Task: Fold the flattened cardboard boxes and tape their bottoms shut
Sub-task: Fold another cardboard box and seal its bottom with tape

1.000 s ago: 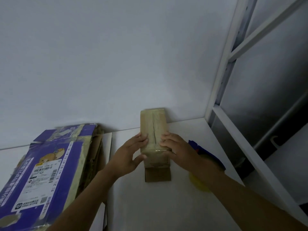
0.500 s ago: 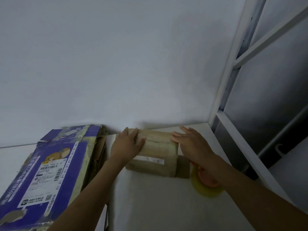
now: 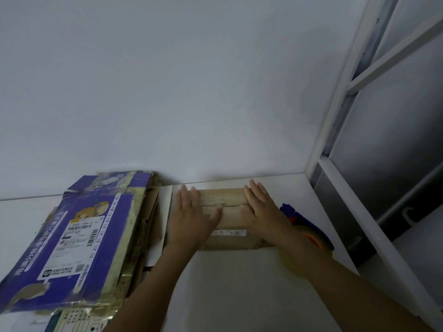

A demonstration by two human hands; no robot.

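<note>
We log the small cardboard box [image 3: 227, 200] on the white desk [image 3: 239, 288] by the wall, taped seam up. The left hand [image 3: 191, 216] and right hand [image 3: 261, 209] press flat on its top with fingers straight, 1 at each end. The stack of flattened boxes [image 3: 84, 236] sits just left of it, and a blue tape dispenser [image 3: 290, 210] lies beside the right wrist.

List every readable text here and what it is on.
"1 2 3 4 5 6 7 8 9 10": scale on the purple box, beside its shipping label.
Shipping label's print and the box's white characters: too blurred.
Sticker on the brown box: unreadable.
</note>
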